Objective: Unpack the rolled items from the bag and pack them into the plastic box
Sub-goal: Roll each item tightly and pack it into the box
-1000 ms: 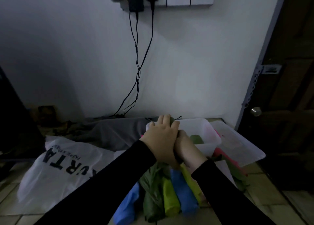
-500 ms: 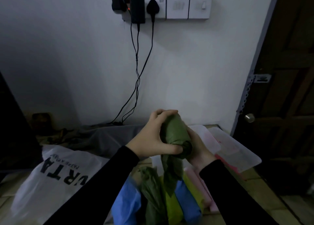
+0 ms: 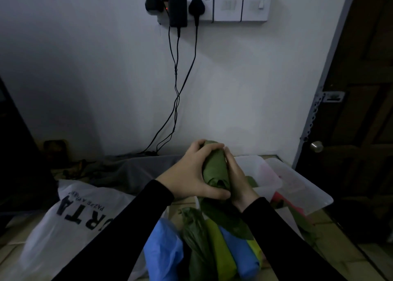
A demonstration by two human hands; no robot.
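Centre of the frame: left hand [image 3: 192,174] wrapped around a dark green roll [image 3: 214,168], thumb low across its near end, fingers curled over the top. Right hand [image 3: 238,180] pressed flat-ish against the roll's right side, fingers along it, apparently cupping rather than pinching; exact grasp hard to make out in the dim light. Roll held in the air, tilted up and away, with a loose green tail [image 3: 225,219] drooping from its lower end toward the bottom centre.

Just behind and right of the hands: clear plastic box [image 3: 265,174], with something green and something pinkish faintly visible inside. Further right, a clear lid [image 3: 302,187], lying flat beside the box.

Bottom centre: a row of rolled items side by side, a blue roll [image 3: 163,253], a dark green one [image 3: 195,238], a lime roll [image 3: 221,251], a second blue roll [image 3: 240,253].

Lower left: white plastic bag [image 3: 63,223] with black lettering, slumped on the floor.

Top centre: wall sockets [image 3: 231,4] holding black plugs, cables [image 3: 176,89] hanging down the white wall. Right edge: dark door [image 3: 361,110].
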